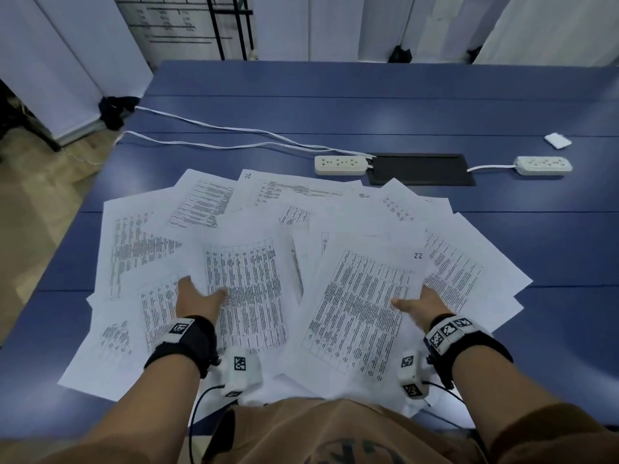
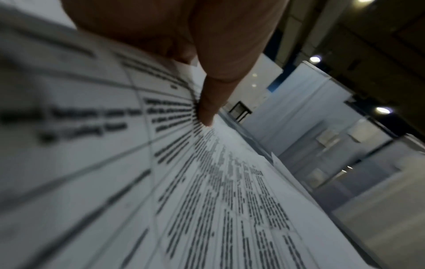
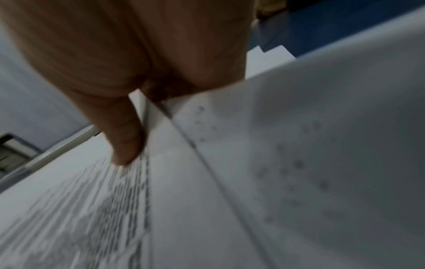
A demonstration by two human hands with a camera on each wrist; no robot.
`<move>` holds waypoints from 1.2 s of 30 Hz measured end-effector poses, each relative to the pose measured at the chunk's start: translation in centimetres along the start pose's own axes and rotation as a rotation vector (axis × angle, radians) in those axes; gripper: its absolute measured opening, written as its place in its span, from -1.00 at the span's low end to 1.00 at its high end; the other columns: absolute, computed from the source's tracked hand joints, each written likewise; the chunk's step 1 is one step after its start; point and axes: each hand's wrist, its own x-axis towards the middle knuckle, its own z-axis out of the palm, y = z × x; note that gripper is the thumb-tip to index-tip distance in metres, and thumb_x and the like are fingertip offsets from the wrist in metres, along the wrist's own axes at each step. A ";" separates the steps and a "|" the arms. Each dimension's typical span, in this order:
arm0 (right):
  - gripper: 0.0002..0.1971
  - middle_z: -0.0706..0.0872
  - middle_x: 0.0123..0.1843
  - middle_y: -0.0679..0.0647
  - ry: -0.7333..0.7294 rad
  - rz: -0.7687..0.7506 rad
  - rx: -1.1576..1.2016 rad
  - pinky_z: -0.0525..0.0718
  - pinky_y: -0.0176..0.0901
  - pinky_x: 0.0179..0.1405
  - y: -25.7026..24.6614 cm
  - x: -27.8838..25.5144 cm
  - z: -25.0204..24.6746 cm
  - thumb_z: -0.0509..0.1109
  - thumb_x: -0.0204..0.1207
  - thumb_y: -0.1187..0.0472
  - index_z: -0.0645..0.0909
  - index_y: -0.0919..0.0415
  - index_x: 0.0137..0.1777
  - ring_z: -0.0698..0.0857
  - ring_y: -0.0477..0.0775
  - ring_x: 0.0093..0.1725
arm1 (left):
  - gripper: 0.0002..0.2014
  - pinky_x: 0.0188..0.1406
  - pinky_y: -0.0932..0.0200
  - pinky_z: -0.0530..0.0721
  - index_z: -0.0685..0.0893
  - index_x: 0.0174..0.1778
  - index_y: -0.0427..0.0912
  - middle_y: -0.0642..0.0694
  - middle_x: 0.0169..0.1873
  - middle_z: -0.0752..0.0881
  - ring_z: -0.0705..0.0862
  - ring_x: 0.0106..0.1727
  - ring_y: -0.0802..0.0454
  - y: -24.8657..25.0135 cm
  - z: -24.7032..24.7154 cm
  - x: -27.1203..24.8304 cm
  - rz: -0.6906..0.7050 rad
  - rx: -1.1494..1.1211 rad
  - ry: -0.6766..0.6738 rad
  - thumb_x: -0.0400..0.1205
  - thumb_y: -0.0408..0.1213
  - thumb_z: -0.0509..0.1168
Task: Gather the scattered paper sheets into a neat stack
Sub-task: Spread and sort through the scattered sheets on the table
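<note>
Several printed paper sheets lie fanned and overlapping on the blue table [image 1: 368, 98]. My left hand [image 1: 197, 298] grips the left edge of a middle sheet [image 1: 248, 262], thumb on top and fingers hidden beneath. In the left wrist view the thumb [image 2: 211, 102] presses that printed sheet [image 2: 207, 200]. My right hand [image 1: 423, 303] holds the right edge of the sheet marked 22 [image 1: 361, 303] the same way. The right wrist view shows its thumb [image 3: 124, 136] on the printed sheet [image 3: 92, 209], and another sheet [image 3: 322, 145] covers the fingers.
Behind the papers sit two white power strips [image 1: 340, 165] [image 1: 542, 165], a black cable hatch [image 1: 420, 169] and white cords [image 1: 217, 128]. A small white pad [image 1: 557, 141] lies far right. The table's left edge drops to the wooden floor [image 1: 40, 195].
</note>
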 end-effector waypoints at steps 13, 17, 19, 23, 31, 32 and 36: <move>-0.53 0.64 0.33 0.27 0.145 -0.085 -0.033 0.54 -0.03 0.19 0.1 -0.4 0.1 0.42 0.53 0.37 0.47 0.31 0.43 0.63 0.29 0.28 | -0.83 -0.19 0.07 0.45 0.52 0.06 -0.23 -0.22 -0.21 0.64 0.57 -0.18 -0.20 12.0 -3.0 -3.5 0.556 0.048 0.141 0.74 -0.18 0.18; -0.52 0.64 0.35 0.26 0.138 -0.066 -0.054 0.55 0.00 0.21 -0.1 -0.4 0.1 0.40 0.54 0.37 0.46 0.28 0.46 0.64 0.28 0.27 | -0.85 -0.07 -0.08 0.63 0.49 0.16 -0.18 -0.20 -0.14 0.69 0.65 -0.11 -0.25 14.5 -3.3 -5.0 0.638 0.046 0.171 0.74 -0.22 0.18; -0.51 0.64 0.34 0.26 0.127 -0.060 -0.064 0.55 -0.07 0.13 0.1 -0.3 0.0 0.40 0.53 0.38 0.45 0.28 0.47 0.65 0.22 0.18 | -0.84 -0.05 -0.06 0.64 0.52 0.20 -0.17 -0.25 -0.06 0.74 0.68 -0.08 -0.24 14.3 -3.5 -4.4 0.623 0.044 0.190 0.73 -0.25 0.18; -0.51 0.66 0.31 0.25 0.134 -0.075 -0.079 0.53 -0.11 0.06 0.2 -0.2 -0.2 0.39 0.54 0.37 0.46 0.26 0.47 0.58 0.11 0.03 | -0.84 -0.06 -0.02 0.51 0.52 0.08 -0.32 -0.40 -0.03 0.68 0.63 -0.04 -0.31 11.7 -3.5 -1.5 0.432 0.111 0.172 0.72 -0.28 0.20; -0.52 0.66 0.32 0.26 0.133 -0.086 -0.106 0.53 -0.10 0.10 0.1 -0.1 -0.4 0.38 0.55 0.35 0.46 0.29 0.48 0.65 0.23 0.15 | -0.95 -0.20 0.00 0.44 0.45 0.03 -0.34 -0.39 0.07 0.71 0.52 -0.17 -0.23 7.4 -5.2 -0.8 0.320 0.225 0.205 0.68 -0.49 0.13; -0.52 0.65 0.34 0.25 0.125 -0.087 -0.109 0.53 -0.09 0.13 0.0 -0.1 -0.3 0.38 0.56 0.34 0.46 0.29 0.48 0.65 0.24 0.18 | -0.93 -0.18 0.03 0.42 0.44 0.07 -0.34 -0.38 0.09 0.71 0.55 -0.14 -0.26 8.4 -5.3 -1.3 0.362 0.192 0.206 0.69 -0.48 0.12; -0.52 0.66 0.32 0.24 0.101 -0.084 -0.125 0.52 -0.09 0.12 -0.6 -0.1 0.3 0.40 0.54 0.34 0.47 0.27 0.47 0.65 0.23 0.21 | -0.93 -0.26 0.18 0.34 0.44 0.07 -0.27 -0.25 -0.13 0.65 0.53 -0.19 -0.16 13.8 -5.6 -4.8 0.588 0.011 0.194 0.74 -0.35 0.16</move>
